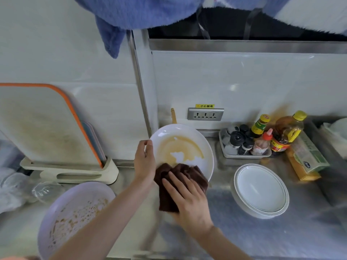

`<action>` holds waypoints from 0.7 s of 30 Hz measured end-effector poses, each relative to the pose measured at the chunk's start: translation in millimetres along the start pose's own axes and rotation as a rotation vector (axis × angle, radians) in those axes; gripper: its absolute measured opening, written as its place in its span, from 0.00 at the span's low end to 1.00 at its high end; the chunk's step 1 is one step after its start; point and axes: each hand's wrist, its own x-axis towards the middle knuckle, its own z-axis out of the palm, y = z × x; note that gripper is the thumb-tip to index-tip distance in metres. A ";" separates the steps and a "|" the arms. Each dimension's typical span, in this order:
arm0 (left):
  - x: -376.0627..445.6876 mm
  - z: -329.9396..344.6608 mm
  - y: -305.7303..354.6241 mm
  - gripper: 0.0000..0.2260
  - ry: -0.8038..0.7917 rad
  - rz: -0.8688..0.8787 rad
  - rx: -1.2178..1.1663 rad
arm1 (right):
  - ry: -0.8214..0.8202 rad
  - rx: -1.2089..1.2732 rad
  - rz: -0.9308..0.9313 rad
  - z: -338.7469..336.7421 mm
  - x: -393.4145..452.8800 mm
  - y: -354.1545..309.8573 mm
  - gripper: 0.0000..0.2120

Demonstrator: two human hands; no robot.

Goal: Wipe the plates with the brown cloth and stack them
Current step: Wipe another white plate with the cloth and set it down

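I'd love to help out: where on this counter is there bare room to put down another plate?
Bare steel counter shows in front of the stacked white plates, right of the right hand pressing the brown cloth. A smaller patch lies between the lilac plate and the cloth. Crowded: the back right, with bottles in a tray, and the left by the cutting board rack.
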 end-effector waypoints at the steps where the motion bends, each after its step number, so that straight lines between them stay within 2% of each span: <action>1: 2.6 -4.9 0.9 0.10 -0.007 0.001 0.009 | 0.009 -0.020 -0.049 -3.9 1.9 8.9 0.27; 4: 12.6 -18.3 9.0 0.12 -0.083 0.025 0.044 | 0.028 -0.136 -0.141 -18.9 1.9 49.6 0.25; 7: 16.7 -16.4 16.9 0.12 -0.133 0.088 0.112 | -0.008 -0.169 -0.101 -26.2 -0.8 76.5 0.27; 12: 8.7 3.8 16.8 0.13 -0.072 0.068 0.061 | 0.095 0.022 0.016 -7.8 -1.2 21.2 0.25; 16: 23.7 -2.9 21.8 0.14 -0.211 0.117 0.147 | 0.098 -0.069 -0.171 -10.0 2.7 24.4 0.26; 21: 52.3 -6.8 48.4 0.16 -0.484 0.093 0.190 | 0.148 -0.210 -0.405 -43.1 15.5 74.7 0.17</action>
